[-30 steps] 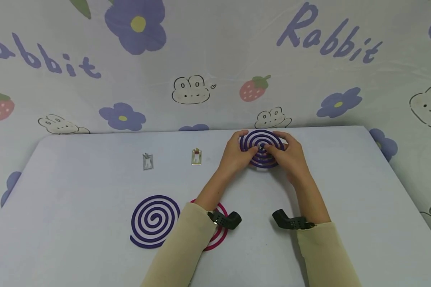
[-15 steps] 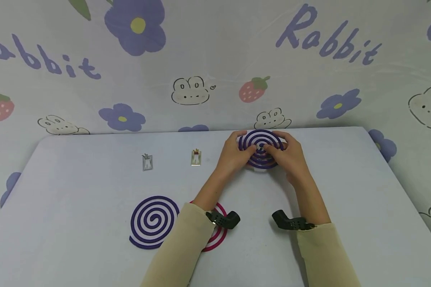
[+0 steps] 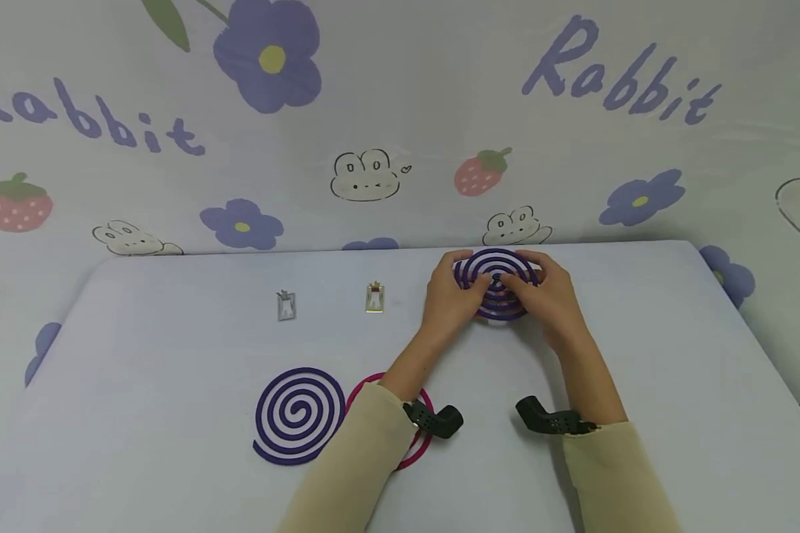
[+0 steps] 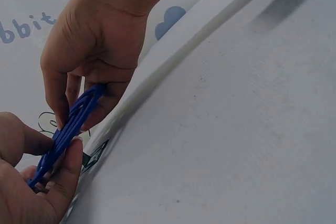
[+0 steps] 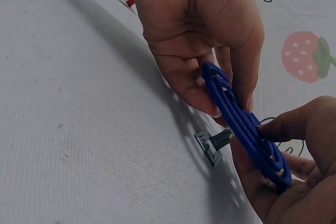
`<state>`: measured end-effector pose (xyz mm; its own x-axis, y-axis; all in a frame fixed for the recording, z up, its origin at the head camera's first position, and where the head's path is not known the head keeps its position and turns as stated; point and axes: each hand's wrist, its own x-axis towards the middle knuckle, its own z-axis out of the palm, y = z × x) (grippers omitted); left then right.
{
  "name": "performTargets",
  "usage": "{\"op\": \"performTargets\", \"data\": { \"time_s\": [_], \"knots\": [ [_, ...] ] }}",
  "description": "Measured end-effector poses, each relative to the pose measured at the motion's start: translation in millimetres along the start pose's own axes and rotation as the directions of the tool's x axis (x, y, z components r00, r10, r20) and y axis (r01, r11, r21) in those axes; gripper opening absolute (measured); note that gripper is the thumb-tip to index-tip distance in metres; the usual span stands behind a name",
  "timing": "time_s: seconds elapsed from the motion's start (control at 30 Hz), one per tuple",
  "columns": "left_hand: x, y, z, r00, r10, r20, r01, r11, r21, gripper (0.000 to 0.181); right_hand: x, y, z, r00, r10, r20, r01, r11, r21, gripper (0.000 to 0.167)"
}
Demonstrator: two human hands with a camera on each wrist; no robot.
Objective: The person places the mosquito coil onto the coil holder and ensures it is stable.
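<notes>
At the far side of the table, a dark blue-purple mosquito coil is held between both hands. My left hand grips its left side and my right hand its right side, thumbs on the face near the centre and fingers behind. In the right wrist view the coil stands tilted, edge-on to the camera. Close below it is a small metal coil stand with a dark upright part reaching toward the coil's middle. Whether the two are joined cannot be made out.
A second purple coil lies on the table. Beside it a red coil is partly covered by the left forearm. A silver stand and a gold stand lie left of the hands. A printed cloth hangs behind.
The head view has shifted slightly, so everything appears a little further right and lower. Both hands still grip the coil in about the same place, with small thumb movements at its centre.
</notes>
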<state>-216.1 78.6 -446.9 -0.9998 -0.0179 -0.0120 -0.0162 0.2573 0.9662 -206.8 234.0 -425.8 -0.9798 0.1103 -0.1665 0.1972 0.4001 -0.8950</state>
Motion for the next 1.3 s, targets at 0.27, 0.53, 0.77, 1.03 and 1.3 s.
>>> {"op": "performTargets", "data": {
  "time_s": [0.27,0.53,0.77,1.03,1.3],
  "knots": [
    [1.2,-1.9,-3.0,1.000,0.011,0.002,-0.011,1.000,0.019,0.051,-0.3,-1.8,2.4,1.000,-0.005,-0.012,0.005,1.000,-0.002,0.061],
    [-1.5,0.6,-3.8,1.000,0.013,0.009,-0.013,1.000,0.020,0.051,-0.4,-0.8,2.6,1.000,0.018,-0.005,-0.018,1.000,-0.006,0.061],
    [-0.5,0.4,-3.1,1.000,-0.009,-0.005,0.009,1.000,0.010,0.053,1.7,1.4,2.7,1.000,0.028,-0.003,-0.028,0.999,0.021,0.060],
    [5.0,-0.3,-3.4,1.000,0.010,-0.004,-0.010,0.999,0.045,0.055,4.4,-1.4,2.7,0.998,0.055,-0.011,-0.054,0.997,0.053,0.059],
    [4.0,-3.0,-3.1,1.000,-0.008,-0.020,0.009,0.999,0.040,0.051,4.4,-2.6,4.1,0.994,0.112,0.009,-0.113,0.990,0.079,0.061]
  ]
}}
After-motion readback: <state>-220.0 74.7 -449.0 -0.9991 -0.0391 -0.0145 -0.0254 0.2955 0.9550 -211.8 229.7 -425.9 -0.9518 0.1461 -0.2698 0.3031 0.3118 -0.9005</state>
